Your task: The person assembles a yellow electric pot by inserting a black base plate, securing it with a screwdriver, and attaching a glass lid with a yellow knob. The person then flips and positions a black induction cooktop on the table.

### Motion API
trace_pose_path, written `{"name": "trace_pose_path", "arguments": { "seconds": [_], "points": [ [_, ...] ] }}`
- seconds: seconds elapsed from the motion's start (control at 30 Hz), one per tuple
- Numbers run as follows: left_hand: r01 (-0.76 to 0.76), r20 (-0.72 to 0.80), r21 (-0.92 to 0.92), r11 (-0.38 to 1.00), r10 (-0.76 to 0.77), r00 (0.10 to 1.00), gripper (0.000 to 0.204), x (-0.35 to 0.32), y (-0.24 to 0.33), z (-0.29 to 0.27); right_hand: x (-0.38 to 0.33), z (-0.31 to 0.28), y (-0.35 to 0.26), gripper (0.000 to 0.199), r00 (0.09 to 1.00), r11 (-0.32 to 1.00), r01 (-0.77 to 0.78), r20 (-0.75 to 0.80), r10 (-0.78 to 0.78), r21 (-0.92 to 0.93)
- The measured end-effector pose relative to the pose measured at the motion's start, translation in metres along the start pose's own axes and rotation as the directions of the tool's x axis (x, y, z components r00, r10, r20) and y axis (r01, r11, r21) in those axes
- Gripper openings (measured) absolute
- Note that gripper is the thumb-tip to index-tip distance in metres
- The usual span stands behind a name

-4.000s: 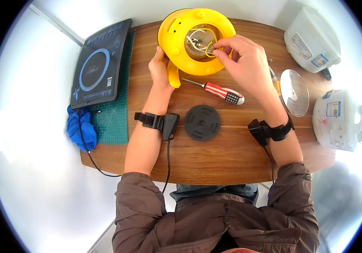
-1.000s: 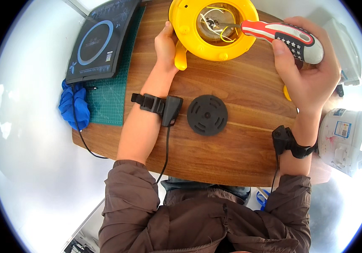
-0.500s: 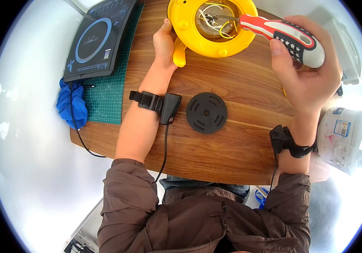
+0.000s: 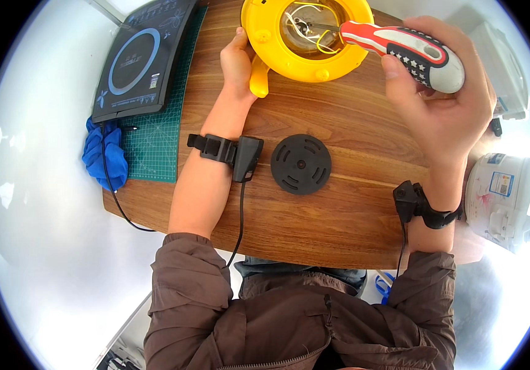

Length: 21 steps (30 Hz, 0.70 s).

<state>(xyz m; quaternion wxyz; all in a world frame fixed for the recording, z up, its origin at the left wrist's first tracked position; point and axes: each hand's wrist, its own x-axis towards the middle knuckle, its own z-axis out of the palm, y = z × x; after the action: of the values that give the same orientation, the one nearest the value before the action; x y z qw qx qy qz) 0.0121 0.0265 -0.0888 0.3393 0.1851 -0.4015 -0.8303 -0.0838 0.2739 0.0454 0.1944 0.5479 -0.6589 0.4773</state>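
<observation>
Clearly, the right hand (image 4: 450, 114) has its grip closed around the red, white and black screwdriver (image 4: 414, 55), thumb along the handle. At the left, the left hand (image 4: 236, 66) grips the yellow kettle-like housing (image 4: 289, 60) beside its handle (image 4: 259, 78), thumb up, fingers mostly hidden.

A black slotted disc (image 4: 301, 164) lies mid-frame on the wooden counter (image 4: 332, 216). Upper left, an induction cooker (image 4: 135, 61) rests over a green cutting mat (image 4: 151, 148), with a blue cloth (image 4: 104, 154) below it. The right hand partly covers a white appliance (image 4: 504, 68) at upper right; a white rice cooker (image 4: 500, 200) stands lower down.

Top centre, cut by the frame edge, the housing shows a round opening with white and yellow wires (image 4: 318, 44); the screwdriver's shaft reaches inside, though I can't tell what its tip touches.
</observation>
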Motion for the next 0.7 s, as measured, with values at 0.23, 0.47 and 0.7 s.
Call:
{"name": "trace_pose_path", "arguments": {
  "seconds": [0.23,0.47,0.7],
  "points": [
    [0.007,0.007,0.010,1.000,-0.007,1.000,0.034,0.002,0.000,-0.003,0.009,-0.007,0.000,0.045,0.984,0.991,0.132,0.125,-0.126,-0.038],
    [0.001,0.013,0.031,1.000,-0.002,1.000,0.037,0.004,-0.001,-0.006,0.008,-0.006,0.000,0.043,0.985,0.987,0.142,0.089,-0.149,0.078],
    [0.007,0.024,0.038,0.999,-0.008,1.000,0.037,-0.001,0.000,0.002,0.000,-0.035,0.013,0.045,0.983,0.967,-0.135,-0.091,0.157,0.215]
  ]
}}
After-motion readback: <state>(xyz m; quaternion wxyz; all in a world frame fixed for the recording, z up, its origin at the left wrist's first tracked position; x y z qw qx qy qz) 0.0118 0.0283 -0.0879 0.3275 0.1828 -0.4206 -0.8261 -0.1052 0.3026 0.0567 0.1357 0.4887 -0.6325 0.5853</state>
